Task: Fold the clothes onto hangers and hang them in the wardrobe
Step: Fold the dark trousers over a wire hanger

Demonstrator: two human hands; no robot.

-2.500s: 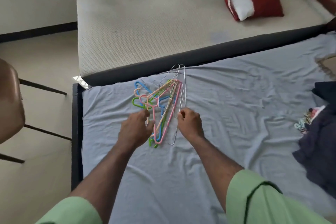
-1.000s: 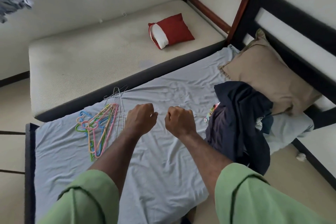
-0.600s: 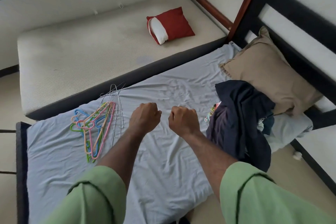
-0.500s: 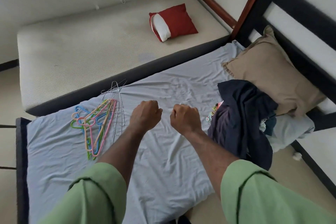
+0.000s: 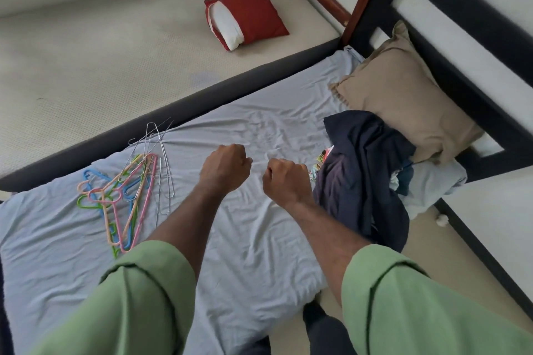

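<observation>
Two hands [image 5: 225, 166], two pillows [image 5: 403, 95], two mattresses [image 5: 101, 46], one heap of clothes [image 5: 360, 170], one bunch of hangers [image 5: 127, 190].

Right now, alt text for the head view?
Two fists, left hand and right hand, hover empty over a grey bedsheet. Coloured and wire hangers lie to their left, a dark clothes pile to their right, against a tan pillow.

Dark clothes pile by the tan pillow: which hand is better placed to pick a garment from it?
Right, probably. The right hand hangs beside the dark clothes pile, nearly touching its edge. The left hand is nearer the hangers. Both are curled, empty.
</observation>
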